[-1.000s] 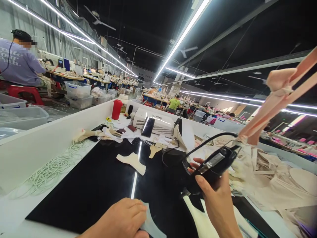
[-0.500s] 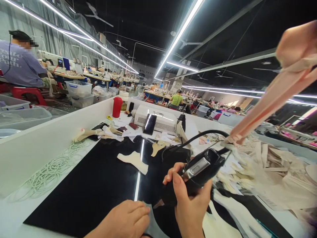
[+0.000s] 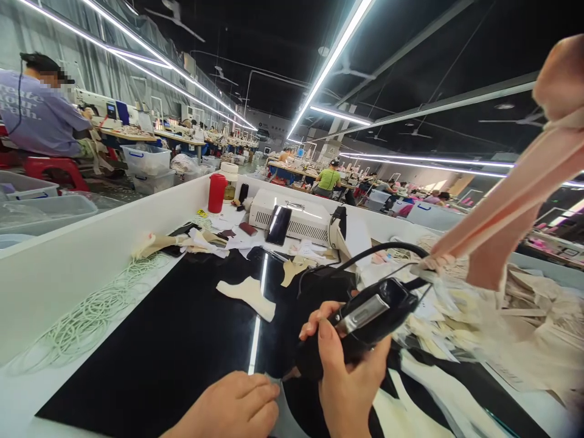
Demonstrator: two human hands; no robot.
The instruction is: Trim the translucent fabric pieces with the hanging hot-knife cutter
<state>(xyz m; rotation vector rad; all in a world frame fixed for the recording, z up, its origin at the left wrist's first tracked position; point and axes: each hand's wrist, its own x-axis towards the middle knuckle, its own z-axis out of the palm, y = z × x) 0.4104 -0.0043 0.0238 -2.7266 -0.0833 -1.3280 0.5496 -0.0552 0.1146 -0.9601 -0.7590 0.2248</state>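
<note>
I sit in a long factory hall with a dark ceiling (image 3: pixel 255 55) crossed by bright strip lights (image 3: pixel 335 58) and a few ceiling fans (image 3: pixel 176 9). Grey curtains (image 3: pixel 91 67) line the wall to my side. My table has a black mat (image 3: pixel 182 340) and low white walls (image 3: pixel 91 255). Rows of sewing tables (image 3: pixel 182 139) run off into the distance, with clear plastic bins (image 3: pixel 146 161) and a red stool (image 3: pixel 55 170) on the floor beside them

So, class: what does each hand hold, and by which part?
Right hand grips the black corded tool around its body. Left hand presses a pale fabric piece at its edge.
</note>
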